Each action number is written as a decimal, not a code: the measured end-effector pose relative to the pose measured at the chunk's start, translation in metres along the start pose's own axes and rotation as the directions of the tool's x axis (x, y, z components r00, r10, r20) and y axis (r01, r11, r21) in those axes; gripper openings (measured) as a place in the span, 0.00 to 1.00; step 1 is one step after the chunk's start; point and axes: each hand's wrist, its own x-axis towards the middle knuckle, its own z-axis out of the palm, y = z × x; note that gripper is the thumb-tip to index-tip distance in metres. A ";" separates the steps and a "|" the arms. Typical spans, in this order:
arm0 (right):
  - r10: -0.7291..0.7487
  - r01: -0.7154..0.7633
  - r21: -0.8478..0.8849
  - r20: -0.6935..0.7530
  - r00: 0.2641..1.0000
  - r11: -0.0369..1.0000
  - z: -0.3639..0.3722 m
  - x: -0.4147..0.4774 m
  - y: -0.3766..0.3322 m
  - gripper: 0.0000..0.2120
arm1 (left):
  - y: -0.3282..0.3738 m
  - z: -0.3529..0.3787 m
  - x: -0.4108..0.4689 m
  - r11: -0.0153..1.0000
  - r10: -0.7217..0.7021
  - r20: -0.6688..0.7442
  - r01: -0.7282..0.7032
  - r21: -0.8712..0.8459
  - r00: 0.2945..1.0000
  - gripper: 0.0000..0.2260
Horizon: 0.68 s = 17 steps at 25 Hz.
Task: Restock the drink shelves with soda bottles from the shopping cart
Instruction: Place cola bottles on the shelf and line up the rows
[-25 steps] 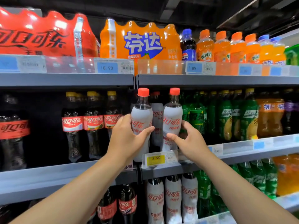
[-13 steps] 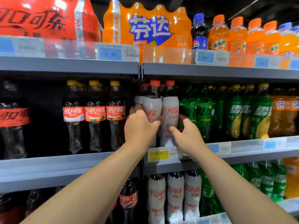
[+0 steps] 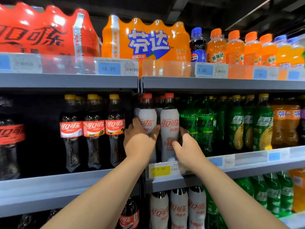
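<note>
Two hands are up at the middle shelf [image 3: 247, 171], each on its own bottle. The left hand [image 3: 140, 143] grips the left white-sleeved bottle [image 3: 148, 119] around its lower body, thumb on the bottle's right side and fingers curled round its left, so only the shoulder, neck and orange-red cap show above the knuckles. The right hand [image 3: 187, 148] holds the right white-sleeved bottle [image 3: 170, 128] low on its body, thumb laid across the front of the sleeve and fingers reaching behind its right side. The two bottles stand upright, just beside each other, at the front of the shelf, with more caps of the same kind behind them. Directly below them a yellow price tag [image 3: 159, 171] sits on the shelf edge. To the left stand red-labelled cola bottles [image 3: 94, 129] with yellow caps; to the right, touching the right-hand bottle's row, are green soda bottles [image 3: 204, 128]. On the shelf above lie a red multipack [image 3: 41, 35] and an orange multipack [image 3: 146, 42]. Below, three more white-sleeved bottles [image 3: 179, 210] stand in a row.
</note>
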 end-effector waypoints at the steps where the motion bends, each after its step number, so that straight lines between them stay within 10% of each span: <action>1: 0.014 -0.014 -0.012 0.010 1.000 1.000 -0.001 0.001 -0.001 0.19 | 0.000 0.000 0.001 1.000 -0.005 0.010 0.005 0.006 1.000 0.34; 7: 0.043 -0.043 -0.094 0.001 0.999 0.995 0.002 0.001 -0.005 0.12 | 0.007 0.000 -0.006 0.992 -0.009 0.092 0.021 -0.126 0.996 0.34; 17: -0.085 0.062 -0.161 -0.139 0.987 0.985 0.011 -0.006 0.003 0.32 | -0.028 -0.024 -0.001 0.982 0.184 0.272 -0.166 -0.088 0.945 0.40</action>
